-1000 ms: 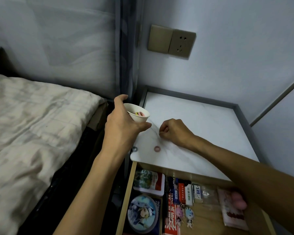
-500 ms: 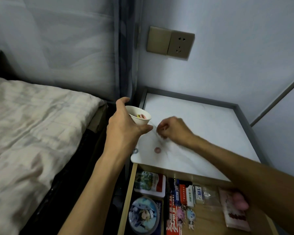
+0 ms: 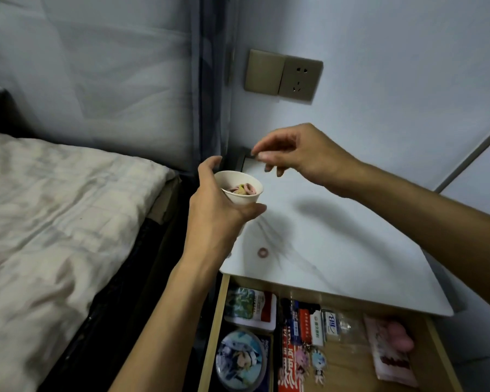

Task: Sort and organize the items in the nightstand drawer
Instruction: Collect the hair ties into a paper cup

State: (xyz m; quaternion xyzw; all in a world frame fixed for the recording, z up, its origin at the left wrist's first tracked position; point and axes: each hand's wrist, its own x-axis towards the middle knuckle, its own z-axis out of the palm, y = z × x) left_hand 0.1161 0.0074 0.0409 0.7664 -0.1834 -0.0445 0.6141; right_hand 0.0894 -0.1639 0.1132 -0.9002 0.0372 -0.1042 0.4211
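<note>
The nightstand top (image 3: 351, 236) lies open right of one small ring (image 3: 263, 252); wall (image 3: 393, 80) behind, bed (image 3: 54, 222) left, crammed drawer (image 3: 210, 335) below.

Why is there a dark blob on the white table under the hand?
In the head view, it is the soft shadow of the right hand falling on the table top; the same view is dim, and the drawer at the bottom looks slightly blurry.

Rumpled bed (image 3: 54, 222) left; wall socket (image 3: 300, 77) (beige) above.
</note>
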